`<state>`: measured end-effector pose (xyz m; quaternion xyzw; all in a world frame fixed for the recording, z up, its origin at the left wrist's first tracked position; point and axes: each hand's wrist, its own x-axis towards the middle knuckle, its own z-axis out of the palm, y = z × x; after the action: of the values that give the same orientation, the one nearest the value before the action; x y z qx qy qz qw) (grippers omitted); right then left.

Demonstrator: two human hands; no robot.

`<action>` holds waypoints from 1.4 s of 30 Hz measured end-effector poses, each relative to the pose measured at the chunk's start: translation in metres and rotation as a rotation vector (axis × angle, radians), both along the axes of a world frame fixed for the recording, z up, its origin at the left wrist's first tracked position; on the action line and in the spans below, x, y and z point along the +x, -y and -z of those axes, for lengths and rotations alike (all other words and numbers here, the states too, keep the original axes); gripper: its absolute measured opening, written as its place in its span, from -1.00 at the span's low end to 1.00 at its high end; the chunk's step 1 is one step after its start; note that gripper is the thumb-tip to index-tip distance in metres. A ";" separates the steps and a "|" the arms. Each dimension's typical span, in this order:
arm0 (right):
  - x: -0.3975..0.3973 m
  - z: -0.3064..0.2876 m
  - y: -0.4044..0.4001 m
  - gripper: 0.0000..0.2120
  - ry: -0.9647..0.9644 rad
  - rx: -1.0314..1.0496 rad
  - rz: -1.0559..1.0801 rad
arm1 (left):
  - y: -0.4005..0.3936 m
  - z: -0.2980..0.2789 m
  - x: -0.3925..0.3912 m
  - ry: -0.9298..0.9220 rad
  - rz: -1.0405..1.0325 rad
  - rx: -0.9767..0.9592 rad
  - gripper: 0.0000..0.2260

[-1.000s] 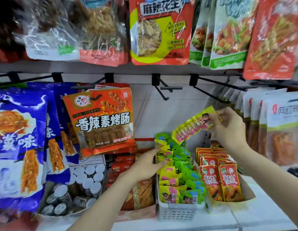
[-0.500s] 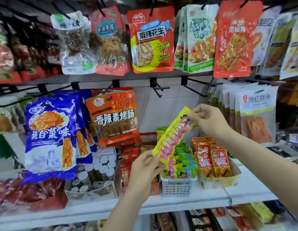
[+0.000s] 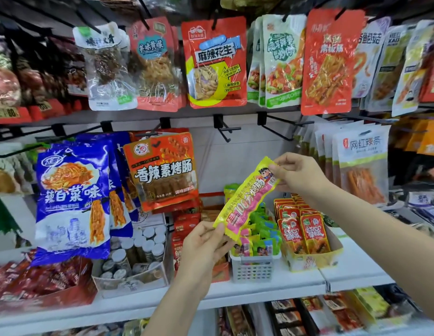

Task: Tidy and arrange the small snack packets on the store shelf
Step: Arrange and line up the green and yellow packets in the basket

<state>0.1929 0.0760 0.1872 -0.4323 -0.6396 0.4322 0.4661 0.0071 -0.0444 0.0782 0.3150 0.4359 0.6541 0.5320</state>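
Pinching the long yellow-and-pink packet (image 3: 246, 198) at both ends: left hand (image 3: 206, 241) gripping the lower left end, right hand (image 3: 297, 174) gripping the upper right end. Holding it slanted, in the air, above the white basket (image 3: 253, 267) of small green and yellow packets (image 3: 262, 229) on the shelf (image 3: 271, 286). Sitting just right of the basket, a box of red packets (image 3: 303, 229).

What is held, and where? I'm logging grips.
The long yellow-pink snack packet: the right hand pinches its top end, the left hand its bottom end.

Shop: hanging snack bags (image 3: 214, 61), stocked shelf (image 3: 271, 286)
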 end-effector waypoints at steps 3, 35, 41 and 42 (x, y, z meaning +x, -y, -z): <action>0.000 0.004 -0.002 -0.92 -0.130 -0.038 -0.070 | 0.004 -0.006 0.001 0.402 0.243 -0.038 -0.69; 0.006 0.016 -0.012 -0.62 -0.113 -0.171 -0.268 | 0.003 -0.001 0.002 -0.041 0.023 0.124 -0.46; 0.008 0.017 -0.010 -0.67 -0.256 -0.111 -0.417 | -0.002 -0.013 0.000 0.485 0.345 -0.171 -0.44; 0.009 0.016 -0.010 -0.71 -0.272 -0.106 -0.426 | -0.004 -0.014 -0.001 0.502 0.332 -0.165 -0.53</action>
<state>0.2016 0.0861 0.1707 -0.2496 -0.6242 0.6077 0.4229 0.0065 -0.0406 0.0917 0.1663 0.2853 0.5778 0.7464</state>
